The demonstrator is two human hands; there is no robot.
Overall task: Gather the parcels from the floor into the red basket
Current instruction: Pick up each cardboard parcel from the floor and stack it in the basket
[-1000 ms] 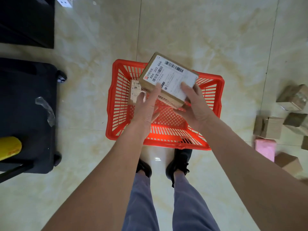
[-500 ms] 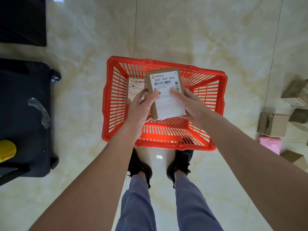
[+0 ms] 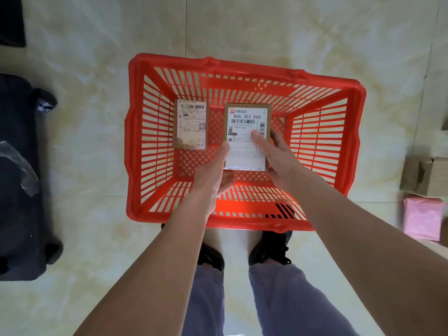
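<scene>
While the labelled cardboard parcel (image 3: 246, 135) hangs low inside the red basket (image 3: 247, 69), the left hand (image 3: 213, 173) and right hand (image 3: 278, 157) close on its side edges. One smaller parcel (image 3: 190, 124) already lies on the basket bottom. Brown boxes (image 3: 424, 177) and a pink packet (image 3: 423, 220) await on the floor (image 3: 97, 166).

Setting: indoor parcel-handling spot; home or depot cannot be told.
Floor: glossy cream marble-look tiles (image 3: 266, 27), thin grout lines, filling most of the frame.
Container: red plastic shopping basket (image 3: 135, 132) at frame centre, standing on the tiles.
Goods: cardboard boxes (image 3: 426, 175) and a pink mailer (image 3: 423, 220) loose at right edge.
Labels: printed barcode shipping labels on 2 parcels.
Furniture: black wheeled case (image 3: 17, 190) at left edge.
</scene>
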